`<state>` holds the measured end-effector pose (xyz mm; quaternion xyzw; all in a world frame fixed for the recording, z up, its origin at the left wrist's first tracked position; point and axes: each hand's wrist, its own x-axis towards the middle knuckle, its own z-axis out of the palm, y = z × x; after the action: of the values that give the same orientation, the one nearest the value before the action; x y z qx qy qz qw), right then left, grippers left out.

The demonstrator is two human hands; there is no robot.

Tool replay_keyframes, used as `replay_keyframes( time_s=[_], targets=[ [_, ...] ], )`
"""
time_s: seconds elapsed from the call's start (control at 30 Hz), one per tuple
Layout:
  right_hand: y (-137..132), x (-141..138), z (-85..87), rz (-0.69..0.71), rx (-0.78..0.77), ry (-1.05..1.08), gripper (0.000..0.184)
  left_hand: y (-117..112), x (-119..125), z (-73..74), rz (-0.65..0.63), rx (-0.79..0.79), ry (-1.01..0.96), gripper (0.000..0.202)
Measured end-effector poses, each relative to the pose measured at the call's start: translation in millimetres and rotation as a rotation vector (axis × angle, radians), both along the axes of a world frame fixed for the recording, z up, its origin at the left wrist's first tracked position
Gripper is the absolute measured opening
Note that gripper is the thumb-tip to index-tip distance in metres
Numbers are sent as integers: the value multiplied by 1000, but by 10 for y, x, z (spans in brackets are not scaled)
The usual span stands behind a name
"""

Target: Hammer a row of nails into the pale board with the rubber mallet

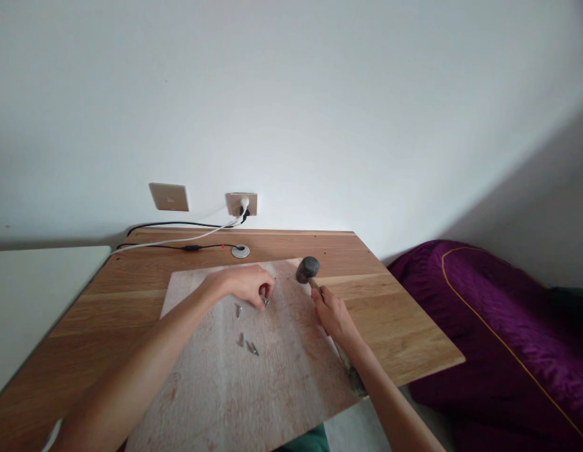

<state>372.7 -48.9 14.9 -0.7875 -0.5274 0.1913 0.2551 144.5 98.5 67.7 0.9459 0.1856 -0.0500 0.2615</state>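
Observation:
My left hand (253, 285) is closed in a pinch over the board, its fingertips on a small silver screw (267, 302). My right hand (333, 312) wraps round the handle of a rubber mallet (308, 269). The mallet's dark head is raised at the board's far right corner. A pale wooden board (216, 389) lies on the table beneath both hands. One loose screw (239, 310) rests just left of my left fingertips. Nearer to me lies a small group of screws (252, 348). The lower handle is partly hidden by my right forearm.
The wooden table (395, 314) meets a white wall with a plugged-in socket (235, 204). White and black cables (192, 237) run across its back, near a round cable grommet (240, 251). Purple fabric (460, 326) bulges at the right. A white surface (37, 295) borders the left.

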Motion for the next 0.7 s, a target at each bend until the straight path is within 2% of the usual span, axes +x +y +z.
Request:
replay_keyframes(
  time_s=[0.3, 0.7],
  targets=[
    [1, -1, -8, -7, 2, -21, 30, -23, 37, -48, 8, 5, 11, 21],
    [11, 27, -49, -3, -18, -11, 30, 29, 29, -101, -27, -149, -104, 17]
  ],
)
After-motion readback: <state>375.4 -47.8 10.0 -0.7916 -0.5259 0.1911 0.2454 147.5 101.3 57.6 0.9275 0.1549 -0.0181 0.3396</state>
